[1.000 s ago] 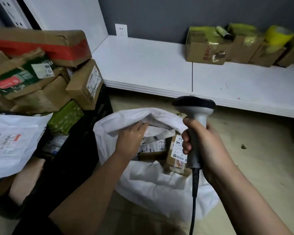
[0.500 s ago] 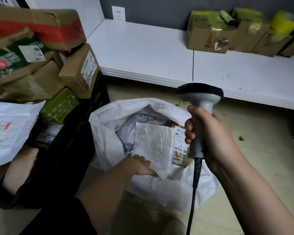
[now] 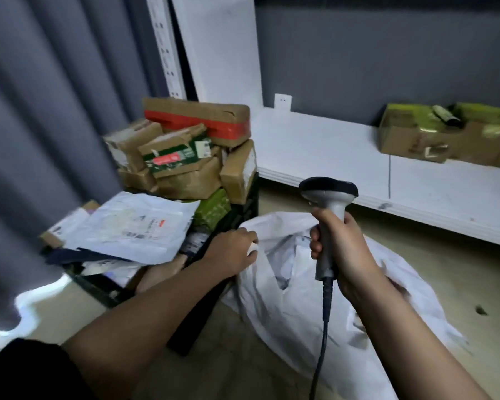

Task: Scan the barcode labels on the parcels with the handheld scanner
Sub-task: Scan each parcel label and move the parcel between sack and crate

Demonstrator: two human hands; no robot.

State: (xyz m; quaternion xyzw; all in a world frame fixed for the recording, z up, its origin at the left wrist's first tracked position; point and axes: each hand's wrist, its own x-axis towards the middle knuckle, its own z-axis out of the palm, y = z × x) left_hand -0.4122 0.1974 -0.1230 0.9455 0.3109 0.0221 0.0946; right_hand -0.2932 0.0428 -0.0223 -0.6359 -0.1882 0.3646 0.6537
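Note:
My right hand [image 3: 351, 251] grips the handle of the grey handheld scanner [image 3: 328, 192], held upright over a white plastic sack [image 3: 300, 301] on the floor; its black cable [image 3: 322, 342] hangs down. My left hand [image 3: 231, 251] is at the sack's left rim, fingers curled on white plastic there. Motion blur hides what is inside the sack. To the left, a black crate [image 3: 202, 313] carries a pile of brown cardboard parcels [image 3: 185, 180] and a flat white mailer [image 3: 133, 226] with printed labels.
A low white shelf [image 3: 329, 151] runs along the grey wall, with taped cardboard boxes [image 3: 416, 137] at its right end. A grey curtain [image 3: 41, 111] hangs at the left. Beige floor shows in front of the shelf.
The view has swung up and left. My left hand came out of the sack's middle, where it held a white mailer, to the sack's left rim beside the crate. The scanner stays gripped.

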